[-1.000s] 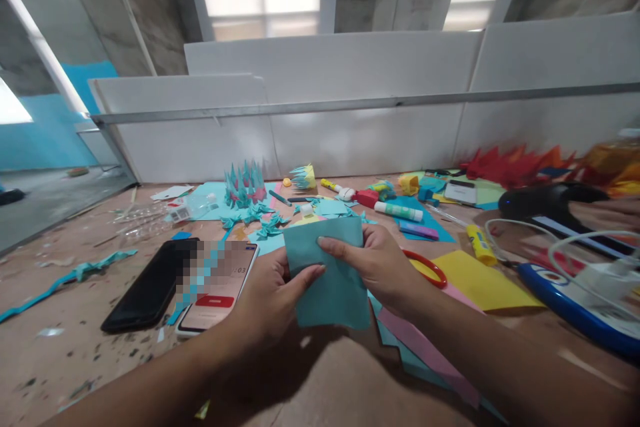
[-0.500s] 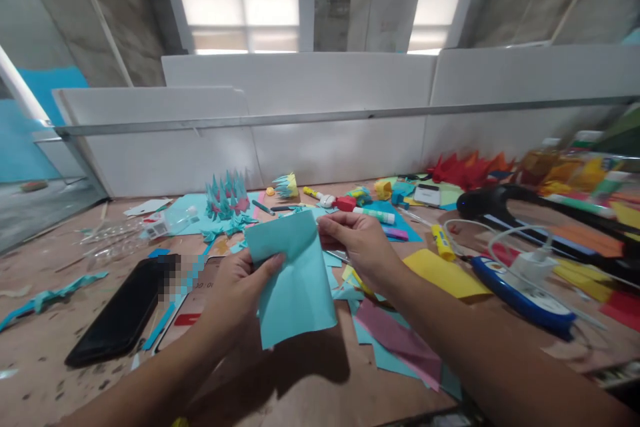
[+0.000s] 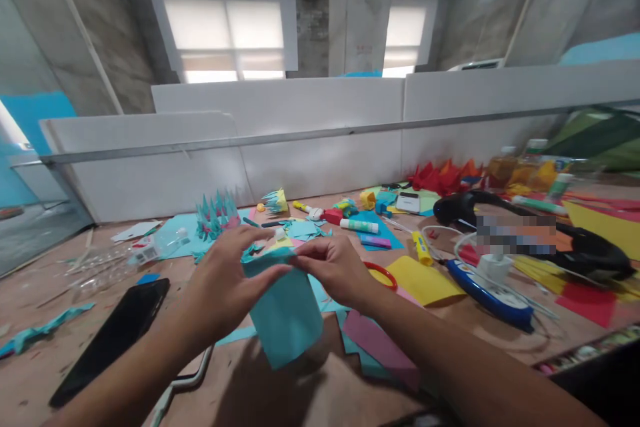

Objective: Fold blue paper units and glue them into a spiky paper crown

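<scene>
Teal paper sheet (image 3: 287, 323) is up over the worktop (image 3: 25, 380), toward its near edge; top now looks bent over, left hand (image 3: 227, 277) having shifted there from the side, so work seems concentrated on that edge. Left and right hand (image 3: 340, 273) both pinch the top, fingertips close together; spiky teal model (image 3: 216, 215) sits near the far edge.

Windows (image 3: 225, 37) glare white; shadow darkens the tabletop (image 3: 250, 390); edges stretch, perhaps blurred.

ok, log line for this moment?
left hand: holding teal paper near top | right hand: pinching its top edge | teal paper: below fingers | nearby: black phone, yellow paper
</scene>
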Motion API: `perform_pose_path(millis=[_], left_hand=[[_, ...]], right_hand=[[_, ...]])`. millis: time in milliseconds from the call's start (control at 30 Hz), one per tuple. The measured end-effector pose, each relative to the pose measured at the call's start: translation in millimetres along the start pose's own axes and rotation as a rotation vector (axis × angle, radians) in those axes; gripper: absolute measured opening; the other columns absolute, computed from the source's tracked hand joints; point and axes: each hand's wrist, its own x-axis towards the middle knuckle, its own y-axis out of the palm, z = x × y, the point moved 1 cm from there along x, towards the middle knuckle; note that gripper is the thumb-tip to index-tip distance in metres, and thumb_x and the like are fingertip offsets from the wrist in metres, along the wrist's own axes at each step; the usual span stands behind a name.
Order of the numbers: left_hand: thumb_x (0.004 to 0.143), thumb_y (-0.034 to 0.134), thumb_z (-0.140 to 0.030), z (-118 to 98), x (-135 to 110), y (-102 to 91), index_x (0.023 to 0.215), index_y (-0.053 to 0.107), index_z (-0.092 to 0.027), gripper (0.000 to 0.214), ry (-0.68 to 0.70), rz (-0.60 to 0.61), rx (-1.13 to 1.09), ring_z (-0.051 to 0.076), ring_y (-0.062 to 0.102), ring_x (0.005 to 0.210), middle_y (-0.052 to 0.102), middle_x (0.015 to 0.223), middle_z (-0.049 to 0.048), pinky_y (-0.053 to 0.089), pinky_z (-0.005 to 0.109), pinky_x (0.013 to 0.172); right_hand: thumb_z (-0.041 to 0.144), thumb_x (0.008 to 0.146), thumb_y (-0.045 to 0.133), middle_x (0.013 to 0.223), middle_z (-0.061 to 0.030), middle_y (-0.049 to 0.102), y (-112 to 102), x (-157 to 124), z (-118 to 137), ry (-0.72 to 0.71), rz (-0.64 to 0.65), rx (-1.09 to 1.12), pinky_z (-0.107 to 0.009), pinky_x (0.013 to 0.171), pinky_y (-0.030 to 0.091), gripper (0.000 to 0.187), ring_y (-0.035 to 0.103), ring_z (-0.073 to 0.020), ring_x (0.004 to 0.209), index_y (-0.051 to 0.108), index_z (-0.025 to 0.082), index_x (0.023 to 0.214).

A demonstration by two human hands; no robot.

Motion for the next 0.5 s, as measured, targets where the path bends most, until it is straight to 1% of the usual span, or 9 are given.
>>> perform_pose_path(millis=[67,100,167,233,300,333,400,433,500], left_hand=[[0.083,0.066,-0.047,-13.6,11.4,-4.5,0.087,0.077,-0.025,0.024,0.050,0.195,0.112,0.029,0.069,0.095,0.078,0.096,0.0055,0.048,0.041,0.086],[0.087,0.062,-0.044,-17.8,16.3,-5.6,0.080,0.076,-0.025,0.025,0.054,0.251,0.146,0.026,0.069,0.086,0.077,0.087,0.0042,0.048,0.038,0.079],[0.088,0.059,-0.041,-20.8,24.0,-7.2,0.080,0.075,-0.024,0.026,0.068,0.275,0.173,0.024,0.068,0.078,0.076,0.082,0.0040,0.046,0.034,0.071],[0.083,0.065,-0.047,-18.6,28.1,-7.8,0.096,0.075,-0.023,0.029,0.085,0.266,0.170,0.025,0.068,0.083,0.076,0.094,0.0064,0.046,0.032,0.070],[0.075,0.073,-0.051,-15.2,28.8,-6.2,0.103,0.074,-0.023,0.040,0.101,0.326,0.159,0.026,0.068,0.085,0.076,0.100,0.0071,0.046,0.031,0.068],[0.073,0.074,-0.052,-14.0,28.4,-4.6,0.100,0.075,-0.024,0.039,0.102,0.360,0.158,0.025,0.067,0.082,0.076,0.096,0.0063,0.045,0.030,0.065],[0.077,0.069,-0.051,-13.4,27.4,-0.5,0.083,0.077,-0.024,0.029,0.082,0.407,0.174,0.022,0.063,0.068,0.072,0.075,0.0034,0.041,0.028,0.058],[0.081,0.065,-0.051,-13.6,27.2,1.1,0.076,0.076,-0.023,0.030,0.066,0.412,0.173,0.020,0.060,0.062,0.068,0.066,0.0022,0.038,0.027,0.054],[0.084,0.059,-0.050,-13.9,28.6,2.0,0.067,0.074,-0.022,0.036,0.042,0.405,0.123,0.018,0.055,0.055,0.063,0.056,0.0012,0.035,0.026,0.050]], right_hand=[[0.038,0.081,0.077,0.073,-0.0008,0.072,3.2,-2.7,0.2,-0.051,0.049,-0.106,-0.025,0.062,0.044,0.021,0.061,-0.0146,0.068,0.082,0.017,0.084],[0.037,0.081,0.076,0.071,0.0001,0.071,4.6,-3.4,0.6,-0.063,0.061,-0.135,-0.025,0.061,0.042,0.021,0.059,-0.0139,0.066,0.082,0.017,0.083],[0.038,0.081,0.075,0.069,0.0006,0.069,6.0,-3.3,1.6,-0.061,0.068,-0.127,-0.025,0.061,0.040,0.023,0.056,-0.0131,0.064,0.081,0.016,0.082],[0.038,0.080,0.076,0.070,-0.0003,0.070,5.5,-1.8,1.9,-0.050,0.060,-0.079,-0.025,0.061,0.040,0.023,0.056,-0.0135,0.065,0.081,0.015,0.083],[0.037,0.079,0.076,0.072,-0.0013,0.070,4.2,-0.4,0.6,-0.038,0.053,-0.042,-0.025,0.061,0.040,0.023,0.057,-0.0144,0.066,0.081,0.015,0.083],[0.037,0.078,0.076,0.071,-0.0013,0.070,3.8,0.0,-0.6,-0.035,0.050,-0.035,-0.025,0.060,0.040,0.023,0.057,-0.0144,0.065,0.080,0.015,0.083],[0.038,0.077,0.078,0.066,0.0000,0.066,4.2,-0.1,-3.2,-0.027,0.056,-0.037,-0.025,0.057,0.038,0.023,0.053,-0.0132,0.062,0.080,0.014,0.080],[0.039,0.076,0.078,0.064,0.0009,0.065,4.8,-0.3,-4.1,-0.022,0.066,-0.025,-0.024,0.056,0.037,0.024,0.051,-0.0124,0.060,0.080,0.015,0.080],[0.041,0.076,0.079,0.064,0.0015,0.064,6.0,-0.5,-4.5,-0.015,0.079,0.015,-0.024,0.056,0.037,0.027,0.050,-0.0117,0.059,0.080,0.015,0.081]])
